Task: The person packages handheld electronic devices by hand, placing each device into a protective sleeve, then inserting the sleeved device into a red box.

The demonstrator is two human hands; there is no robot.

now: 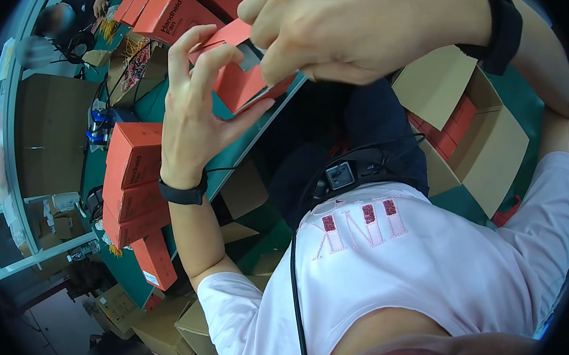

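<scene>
My left hand [194, 111] and my right hand [359, 20] are both raised close to the camera, gripping one small orange-red carton [241, 81] between them. The left fingers wrap its near end and side. My right fingers pinch its upper flap, where a grey inner face shows. A black band sits on each wrist. Below the hands are my white shirt and a black device with a cable on my chest.
More orange-red cartons [136, 181] are stacked on the green table [122, 268] at left, with others at the top [174, 14]. An open cardboard box [487, 143] holding several cartons sits at right. Flat cardboard boxes [176, 330] lie on the floor. Another person is far top-left.
</scene>
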